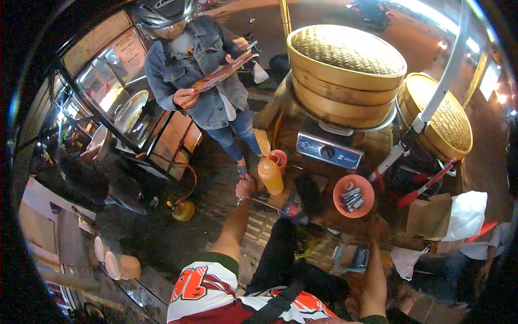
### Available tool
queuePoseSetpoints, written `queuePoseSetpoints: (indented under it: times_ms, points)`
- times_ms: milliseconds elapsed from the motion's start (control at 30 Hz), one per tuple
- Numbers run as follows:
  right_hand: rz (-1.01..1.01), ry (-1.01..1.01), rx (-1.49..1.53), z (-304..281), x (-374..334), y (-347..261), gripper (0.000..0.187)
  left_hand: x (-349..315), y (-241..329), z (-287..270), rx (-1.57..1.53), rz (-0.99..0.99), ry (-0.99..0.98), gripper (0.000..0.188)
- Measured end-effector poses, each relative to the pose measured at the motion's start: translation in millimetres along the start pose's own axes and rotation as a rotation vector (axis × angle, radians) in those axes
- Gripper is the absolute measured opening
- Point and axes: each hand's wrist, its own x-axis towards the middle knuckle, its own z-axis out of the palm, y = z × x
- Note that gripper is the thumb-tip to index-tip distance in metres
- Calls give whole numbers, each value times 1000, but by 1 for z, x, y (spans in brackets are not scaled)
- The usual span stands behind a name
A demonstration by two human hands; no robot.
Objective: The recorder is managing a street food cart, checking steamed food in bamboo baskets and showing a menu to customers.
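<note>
My left hand point(246, 187), a watch on its wrist, is held closed in front of me, left of a squeeze bottle point(271, 177) filled with orange sauce. Whether its curled fingers hold anything is hidden. My right hand point(374, 229) is smeared by motion, just below a pink bowl point(340, 206) with several small silvery pieces inside. Below that hand sits a small clear box point(356, 257). Behind the bottle stands a pink cup point(280, 157). A large round bamboo steamer point(345, 89) rests above a stove point(329, 152) with a black knob.
A second bamboo steamer point(452, 123) stands at the right, beside a slanting white pole point(443, 75). Ahead, a helmeted person in a denim jacket point(189, 54) holds a flat menu-like board point(222, 76) and a phone. White plastic point(466, 216) lies right; a glass-fronted cart stands left.
</note>
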Motion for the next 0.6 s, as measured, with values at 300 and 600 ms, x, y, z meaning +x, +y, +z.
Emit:
queuePoseSetpoints:
  times_ms: [300,600]
  points:
    - [-10,-29,103,-37,-3,2,34,-37,41,-15,-85,-127,-117,62]
    - [-39,-41,-40,-57,0,-29,31,-7,8,-1,-21,4,-23,55]
